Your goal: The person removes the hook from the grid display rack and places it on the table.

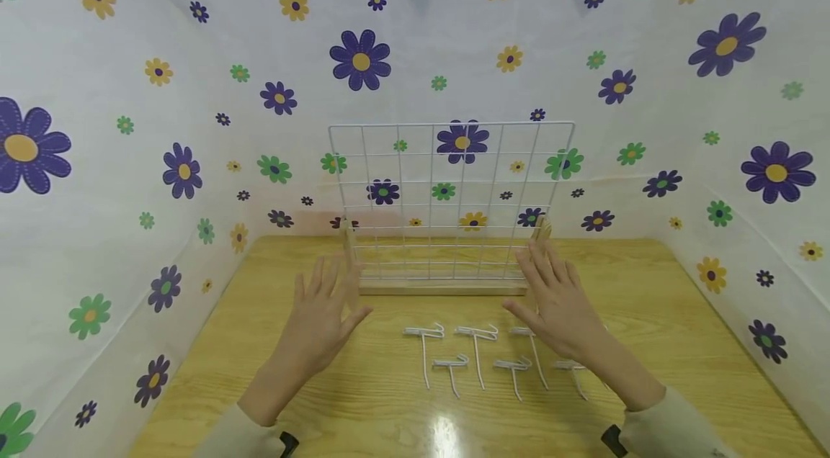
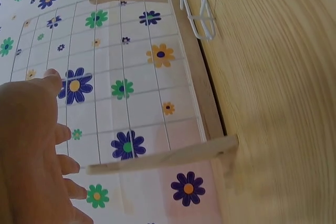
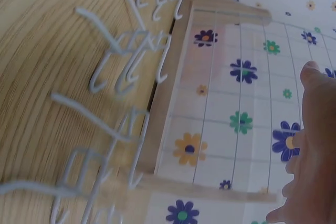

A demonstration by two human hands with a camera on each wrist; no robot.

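A white wire grid panel [image 1: 452, 124] stands upright in a wooden base [image 1: 441, 290] with a wooden post at each side. My left hand [image 1: 316, 328] is spread with straight fingers in front of the left post, and my right hand [image 1: 565, 310] is likewise spread near the right post [image 1: 542, 227]. Neither holds anything. Whether the fingers touch the posts cannot be told from the head view; in the left wrist view the left hand [image 2: 29, 145] looks apart from the post [image 2: 163, 160]. Several white metal hooks [image 1: 424, 333] lie between the hands, some partly hidden by the right hand and forearm.
The wooden tabletop [image 1: 363, 400] carries the rack and the hooks. White cloth walls [image 1: 415, 26] printed with flowers enclose it at the back and on both sides. In the right wrist view, hooks [image 3: 131, 51] lie close to the base.
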